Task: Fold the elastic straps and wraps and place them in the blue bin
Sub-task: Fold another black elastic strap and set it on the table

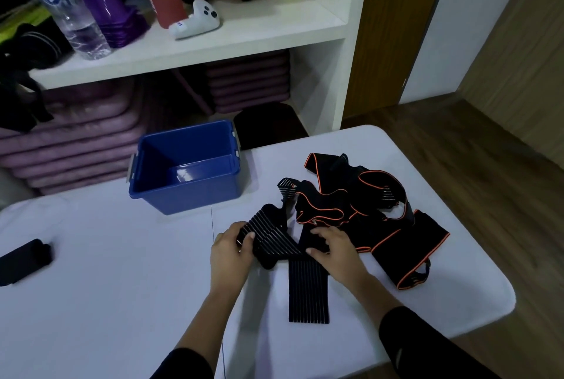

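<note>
Now my left hand (229, 252) curls its fingers (247, 239) round one end of the strap (308, 293) while my right hand (334, 249) pinches its middle.

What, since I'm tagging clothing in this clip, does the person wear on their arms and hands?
Both the left hand and right hand are bare: no gloves, rings or watch show. The forearms are uncovered. A black left sleeve and black right sleeve end near the elbows; the right one carries a small pale mark near its cuff.
</note>
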Motion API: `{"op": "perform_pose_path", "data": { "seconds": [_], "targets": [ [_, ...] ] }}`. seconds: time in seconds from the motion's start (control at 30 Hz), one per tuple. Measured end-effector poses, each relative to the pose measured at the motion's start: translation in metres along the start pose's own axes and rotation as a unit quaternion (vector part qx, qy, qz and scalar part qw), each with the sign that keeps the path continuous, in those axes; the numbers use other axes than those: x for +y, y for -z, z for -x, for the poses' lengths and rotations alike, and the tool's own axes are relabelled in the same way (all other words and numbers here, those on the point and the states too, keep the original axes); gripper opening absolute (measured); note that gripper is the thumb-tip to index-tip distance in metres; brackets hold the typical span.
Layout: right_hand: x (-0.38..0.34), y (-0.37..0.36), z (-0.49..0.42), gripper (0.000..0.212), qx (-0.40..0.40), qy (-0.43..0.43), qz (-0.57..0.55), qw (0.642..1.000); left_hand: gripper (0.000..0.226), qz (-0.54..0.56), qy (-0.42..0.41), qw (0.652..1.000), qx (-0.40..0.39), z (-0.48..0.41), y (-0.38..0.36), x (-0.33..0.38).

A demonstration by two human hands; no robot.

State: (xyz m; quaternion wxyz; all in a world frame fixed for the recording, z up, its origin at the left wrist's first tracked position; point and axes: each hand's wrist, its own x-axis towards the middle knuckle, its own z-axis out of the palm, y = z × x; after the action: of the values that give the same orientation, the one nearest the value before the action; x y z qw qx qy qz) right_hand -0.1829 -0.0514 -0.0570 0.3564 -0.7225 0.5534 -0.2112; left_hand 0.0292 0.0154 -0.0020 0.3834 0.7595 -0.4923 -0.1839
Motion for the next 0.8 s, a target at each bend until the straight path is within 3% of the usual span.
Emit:
{"op": "perform_pose_path", "data": {
  "seconds": [0.27, 0.5, 0.67, 0.8],
  "targets": [
    [0.013, -0.005, 0.019, 0.037, -0.028, -0.013, 0.017, 0.999, 0.014, -0.029, -0.007, 0.999, 0.012, 0.005, 0.005, -0.017],
    [0.007, -0.001, 0.009, 0.036, 0.025, 0.02, 0.022, 0.999, 0.012, 0.02, 0.046, 0.998, 0.049, 0.002, 0.023, -0.032],
    [-0.024, -0.005, -0.007, 0.044, 0.024, -0.017, -0.129, 0.991, 0.012, 0.039, 0.057, 0.997, 0.036, 0.01, 0.025, -0.036],
    [-0.039, -0.01, -0.025, 0.054, 0.008, -0.025, -0.128, 0.991, 0.014, 0.046, 0.053, 0.997, 0.023, 0.016, 0.023, -0.034]
  ]
}}
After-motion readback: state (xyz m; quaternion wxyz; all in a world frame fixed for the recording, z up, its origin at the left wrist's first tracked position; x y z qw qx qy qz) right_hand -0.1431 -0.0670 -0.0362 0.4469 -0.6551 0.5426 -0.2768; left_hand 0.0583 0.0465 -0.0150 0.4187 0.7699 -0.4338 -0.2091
